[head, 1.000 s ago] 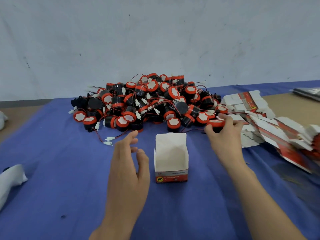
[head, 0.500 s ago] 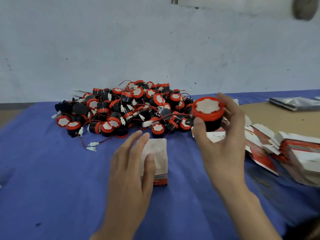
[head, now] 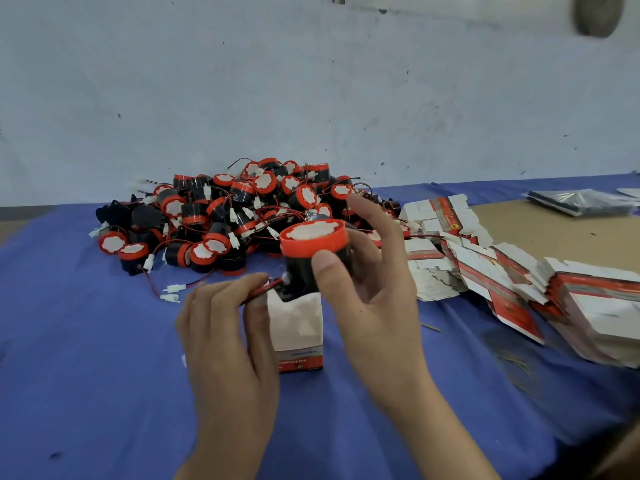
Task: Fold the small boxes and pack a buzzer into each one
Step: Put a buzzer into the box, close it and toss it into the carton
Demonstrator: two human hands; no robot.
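Pinched red lead [head: 260, 291] in left hand [head: 225, 330], touching upright open box [head: 299, 329] on blue worktop [head: 86, 341]. Gripped buzzer [head: 313, 249] in right hand [head: 372, 303], thumb and fingers curled round, base at box mouth. Behind: heaped loose buzzers [head: 239, 206]. Right: fanned flat boxes [head: 491, 271].

box [head: 300, 332] print: blurred | left wall: behind left hand [head: 227, 341] | flat cartons [head: 595, 306]: cropped right

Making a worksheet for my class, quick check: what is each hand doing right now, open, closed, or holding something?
Left hand: pinches a thin red wire.
Right hand: grips the black cylindrical plastic buzzer with an orange-red cap.
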